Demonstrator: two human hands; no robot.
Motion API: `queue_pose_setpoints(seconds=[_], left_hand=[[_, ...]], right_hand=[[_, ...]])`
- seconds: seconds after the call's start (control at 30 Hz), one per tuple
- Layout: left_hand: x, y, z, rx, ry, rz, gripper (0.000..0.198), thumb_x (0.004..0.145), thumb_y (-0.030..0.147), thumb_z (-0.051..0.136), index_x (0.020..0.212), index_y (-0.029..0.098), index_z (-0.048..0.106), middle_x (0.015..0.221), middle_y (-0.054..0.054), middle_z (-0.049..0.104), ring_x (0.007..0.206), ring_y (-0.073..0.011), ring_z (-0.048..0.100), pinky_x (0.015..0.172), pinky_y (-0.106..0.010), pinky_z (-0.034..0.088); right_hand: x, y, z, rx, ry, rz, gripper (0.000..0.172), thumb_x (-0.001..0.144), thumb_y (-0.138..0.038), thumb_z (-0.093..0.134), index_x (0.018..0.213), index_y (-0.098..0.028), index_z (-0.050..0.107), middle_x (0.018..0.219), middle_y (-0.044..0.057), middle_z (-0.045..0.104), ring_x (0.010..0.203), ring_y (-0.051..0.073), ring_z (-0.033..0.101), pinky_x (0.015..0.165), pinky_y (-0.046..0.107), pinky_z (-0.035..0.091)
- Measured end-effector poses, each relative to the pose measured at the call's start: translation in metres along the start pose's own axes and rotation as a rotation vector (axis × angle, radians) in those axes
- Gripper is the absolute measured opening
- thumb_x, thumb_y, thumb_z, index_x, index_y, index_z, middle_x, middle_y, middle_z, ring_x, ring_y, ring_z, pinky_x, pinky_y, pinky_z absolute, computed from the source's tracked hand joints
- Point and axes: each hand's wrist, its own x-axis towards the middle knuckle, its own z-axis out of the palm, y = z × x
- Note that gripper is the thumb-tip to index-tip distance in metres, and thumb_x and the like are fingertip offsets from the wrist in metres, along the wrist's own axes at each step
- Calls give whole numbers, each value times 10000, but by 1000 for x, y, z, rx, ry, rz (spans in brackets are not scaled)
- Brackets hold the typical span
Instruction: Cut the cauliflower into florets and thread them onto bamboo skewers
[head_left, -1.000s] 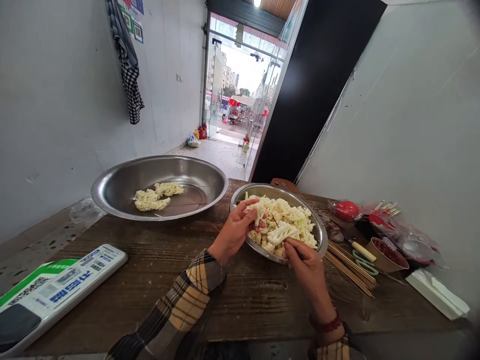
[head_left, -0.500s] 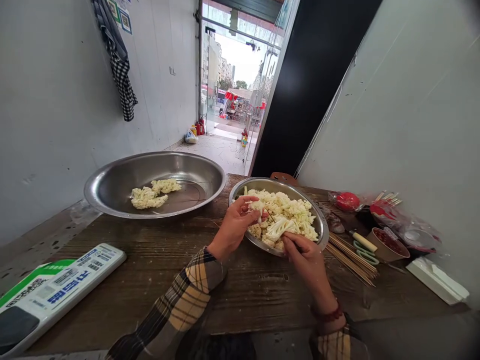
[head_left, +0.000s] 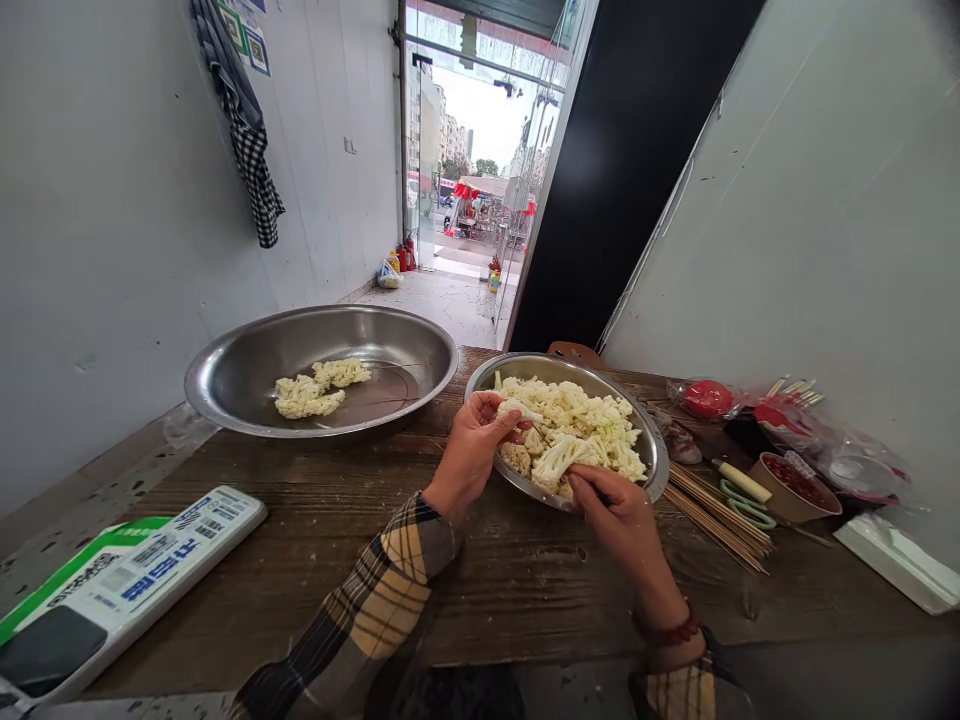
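Observation:
My left hand [head_left: 474, 440] pinches a small cauliflower floret [head_left: 519, 410] between thumb and fingers. My right hand [head_left: 611, 500] is closed at the near end of a larger cauliflower piece [head_left: 562, 460] with a thin wooden skewer [head_left: 541, 432] through it. The bare skewer part points up and left toward the left-hand floret; whether its tip is in that floret I cannot tell. Both hands are over the front of a steel bowl [head_left: 657, 440] heaped with cut cauliflower [head_left: 600, 415]. The skewer's other end is hidden by the right fingers.
A wide steel basin [head_left: 225, 405] holds several cauliflower pieces [head_left: 309, 396] at left. Loose skewers [head_left: 716, 515], a peeler-like tool with a pale handle [head_left: 742, 480], and a tub of red contents [head_left: 799, 485] lie right. A white device [head_left: 172, 560] rests on the table [head_left: 337, 560] at left.
The view has turned slightly left, so things appear shifted right. The floret in my left hand now lies closer along the skewer's line; both hands keep their hold.

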Motion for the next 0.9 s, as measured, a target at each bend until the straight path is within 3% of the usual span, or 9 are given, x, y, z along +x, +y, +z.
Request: queue_pose_setpoints(seconds=[0.17,0.3,0.5,0.67,0.9], left_hand=[[-3,3,1,-34,-79,-46,436,712,235,717,1101,160,534,784,-4,639,692,-118,651,680,-252,527],[-4,1,0,-11,-158,-105,340,731,236,700,1031,126,585,788,-37,660,758,-143,663,762,-290,540],[-5,-3,1,90,-88,-82,285,704,259,720,918,141,573,793,-12,640,706,-152,675,700,-294,559],[-4,1,2,14,-36,-64,282,689,271,723,869,141,549,736,18,592,593,-114,637,587,-253,542],[-3,0,1,27,-39,-40,268,697,270,722,868,144,559,763,18,590,596,-88,619,618,-246,534]], right_hand=[[0,-2,3,3,35,68,285,862,-357,525,917,-162,724,684,44,674,644,180,616,619,293,481],[0,-4,4,15,71,125,297,856,-378,529,914,-162,723,701,45,675,639,181,618,584,283,475],[0,-2,5,15,83,96,275,862,-364,529,905,-173,721,707,35,677,653,174,617,616,285,482],[-1,-1,5,15,66,79,275,868,-355,528,924,-168,721,690,34,674,627,166,606,627,289,489],[0,-1,5,-21,81,48,270,865,-352,532,930,-178,728,736,48,701,676,186,631,663,313,512]])
